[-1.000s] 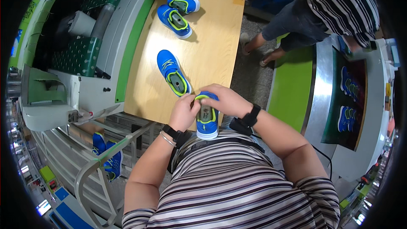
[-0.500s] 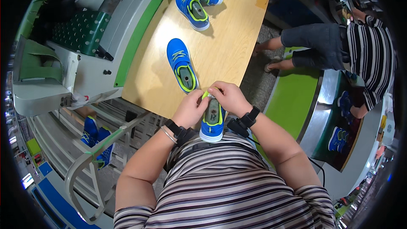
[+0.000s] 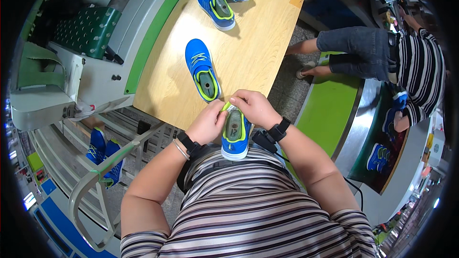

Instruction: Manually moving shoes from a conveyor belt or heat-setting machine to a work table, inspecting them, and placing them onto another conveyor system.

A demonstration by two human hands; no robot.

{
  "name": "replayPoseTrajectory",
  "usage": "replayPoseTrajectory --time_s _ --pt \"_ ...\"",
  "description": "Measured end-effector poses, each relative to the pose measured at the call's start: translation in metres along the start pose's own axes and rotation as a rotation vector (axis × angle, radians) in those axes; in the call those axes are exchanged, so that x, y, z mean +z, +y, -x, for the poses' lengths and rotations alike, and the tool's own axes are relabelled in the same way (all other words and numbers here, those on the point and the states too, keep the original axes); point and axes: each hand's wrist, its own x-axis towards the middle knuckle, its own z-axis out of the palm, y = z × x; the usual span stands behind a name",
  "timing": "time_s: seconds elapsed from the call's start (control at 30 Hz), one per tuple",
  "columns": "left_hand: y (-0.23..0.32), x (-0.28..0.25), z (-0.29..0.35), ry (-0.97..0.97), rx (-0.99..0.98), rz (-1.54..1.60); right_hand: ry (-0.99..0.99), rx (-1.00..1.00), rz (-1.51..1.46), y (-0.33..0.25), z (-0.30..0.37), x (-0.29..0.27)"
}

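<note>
Close to my body is a blue sneaker with a yellow-green collar and a white sole, its heel toward me. A grey-green shoe last fills its opening. My left hand and my right hand both have their fingers closed on the bright yellow-green edge at the front of the opening, which looks like the tongue. Their fingertips nearly meet and cover most of the shoe's front. Just beyond my left hand, a second blue sneaker lies on the wooden table, also with a last inside.
Two more blue sneakers rest at the table's far end. On the left, a metal rack holds blue sneakers beside a machine. To the right, another person works at a conveyor carrying blue sneakers.
My hands and the held sneaker have shifted slightly left in view, still together. At the conveyor, the other person's arm and a sneaker near it have moved.
</note>
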Motion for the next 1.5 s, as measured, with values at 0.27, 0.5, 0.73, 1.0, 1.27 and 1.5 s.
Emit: replayPoseTrajectory --time_s 0.27,0.5,0.73,1.0,1.27,1.5 --pt "0.004 -0.001 0.000 -0.027 -0.032 0.022 0.009 0.004 -0.036 0.001 0.005 -0.001" --pt "0.004 -0.001 -0.003 -0.019 0.019 0.017 0.018 0.007 -0.064 0.002 0.008 -0.002" --pt "0.019 0.004 -0.012 0.024 -0.071 0.072 0.169 -0.025 -0.048 0.000 0.021 -0.004" --pt "0.022 -0.014 -0.039 0.473 0.118 -0.149 0.441 -0.365 0.048 0.019 0.018 -0.013" --pt "-0.050 0.006 -0.057 0.647 -0.156 0.008 0.359 -0.300 0.162 0.038 0.011 0.014" --pt "-0.059 -0.008 -0.033 0.739 -0.184 0.321 0.084 -0.440 0.191 0.038 0.029 0.028"
